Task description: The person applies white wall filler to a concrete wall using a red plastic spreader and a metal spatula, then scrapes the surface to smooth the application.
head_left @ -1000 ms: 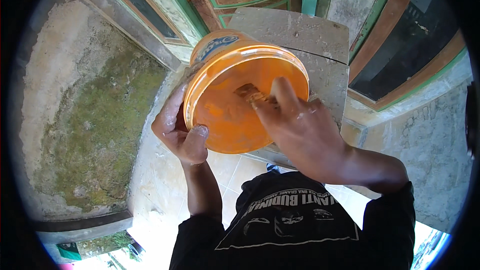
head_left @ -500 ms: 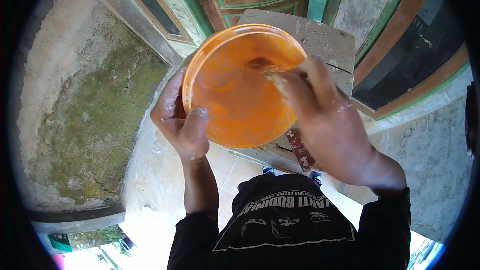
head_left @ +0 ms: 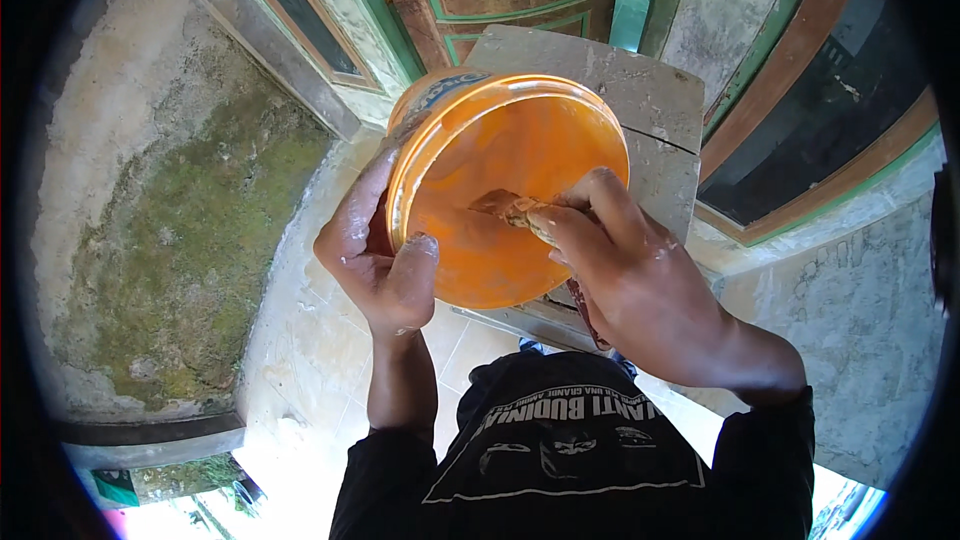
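While left hand (head_left: 385, 275) is clamping tilted orange bucket (head_left: 480, 160), apparently for steadiness, right hand (head_left: 645, 290) is gripping short tool (head_left: 507, 206) inside.

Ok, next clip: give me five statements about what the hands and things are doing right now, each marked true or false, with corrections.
1. The left hand grips the bucket at its left side. True.
2. The bucket is blue inside. False: it is orange.
3. The right hand holds a tool whose head is inside the bucket. True.
4. The bucket's mouth is turned away from the person. False: it is tilted toward the person.
5. The person wears a black shirt with a pale print. True.
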`<move>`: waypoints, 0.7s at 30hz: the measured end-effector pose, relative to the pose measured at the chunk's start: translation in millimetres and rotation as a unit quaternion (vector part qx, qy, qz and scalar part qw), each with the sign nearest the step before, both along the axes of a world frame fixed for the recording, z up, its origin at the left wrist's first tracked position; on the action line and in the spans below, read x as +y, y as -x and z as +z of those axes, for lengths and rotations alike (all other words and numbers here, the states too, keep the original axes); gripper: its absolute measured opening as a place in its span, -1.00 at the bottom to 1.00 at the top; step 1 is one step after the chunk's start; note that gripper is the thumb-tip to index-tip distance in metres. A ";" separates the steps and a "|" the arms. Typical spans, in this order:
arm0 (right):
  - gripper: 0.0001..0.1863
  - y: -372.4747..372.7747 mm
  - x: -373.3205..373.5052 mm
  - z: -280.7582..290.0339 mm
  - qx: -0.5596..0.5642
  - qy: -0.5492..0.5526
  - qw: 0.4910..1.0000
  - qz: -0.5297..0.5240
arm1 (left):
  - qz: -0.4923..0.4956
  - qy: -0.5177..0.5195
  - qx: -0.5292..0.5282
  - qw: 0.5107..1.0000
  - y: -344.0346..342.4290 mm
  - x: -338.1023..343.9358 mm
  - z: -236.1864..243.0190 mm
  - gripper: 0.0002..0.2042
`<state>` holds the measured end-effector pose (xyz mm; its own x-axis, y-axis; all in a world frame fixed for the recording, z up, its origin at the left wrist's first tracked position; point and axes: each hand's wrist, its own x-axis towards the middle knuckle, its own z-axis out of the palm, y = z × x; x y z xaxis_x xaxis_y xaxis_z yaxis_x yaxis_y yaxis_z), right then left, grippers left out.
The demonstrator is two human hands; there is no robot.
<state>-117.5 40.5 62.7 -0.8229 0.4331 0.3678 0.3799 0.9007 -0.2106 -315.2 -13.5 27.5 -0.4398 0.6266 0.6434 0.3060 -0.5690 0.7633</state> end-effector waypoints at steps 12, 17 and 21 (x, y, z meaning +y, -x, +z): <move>-0.58 4.5 -2.7 8.0 -0.051 0.039 0.998 -0.004 | 0.016 -0.012 -0.025 0.999 6.1 8.1 6.3 -0.44; -0.57 8.6 3.4 22.7 0.058 -0.019 0.997 -0.043 | 0.021 -0.022 -0.014 0.999 4.2 8.6 6.7 -0.44; -0.56 23.4 13.4 0.5 0.058 -0.006 0.998 -0.023 | 0.058 0.006 -0.031 0.998 -0.4 16.4 14.5 -0.43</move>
<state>-141.0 53.9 63.2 -0.7530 0.4650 0.4656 0.3951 0.8853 -0.2452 -314.8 2.9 42.0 -0.5475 0.5777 0.6054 0.3214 -0.5228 0.7895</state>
